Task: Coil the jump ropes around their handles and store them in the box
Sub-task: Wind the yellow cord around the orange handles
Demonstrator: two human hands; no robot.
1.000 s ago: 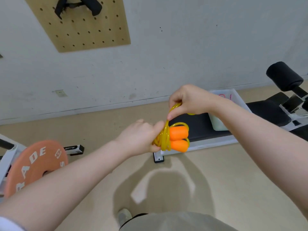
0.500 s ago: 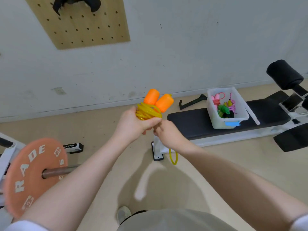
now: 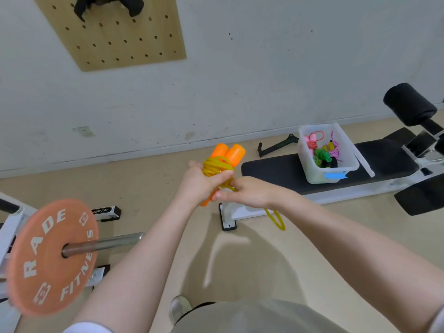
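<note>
My left hand (image 3: 200, 182) grips a jump rope by its two orange handles (image 3: 230, 153), which point up and away. Yellow rope (image 3: 215, 168) is wound in several turns around the handles just above my fingers. My right hand (image 3: 245, 192) sits right beside the left and pinches the rope below the coil; a short yellow loop (image 3: 276, 218) hangs down under that wrist. The clear plastic box (image 3: 323, 175) stands on the black bench to the right, an arm's length away, holding pink, green and purple coiled ropes (image 3: 322, 152).
The black weight bench (image 3: 271, 174) runs to the right, with a black roller pad (image 3: 409, 104) at its far end. A barbell with an orange plate (image 3: 51, 255) juts in from the left. A wooden pegboard (image 3: 113, 32) hangs on the wall.
The handles have swung from pointing right to pointing up. My right hand dropped from above the bundle to below it, carrying the rope around. The box came into full view.
</note>
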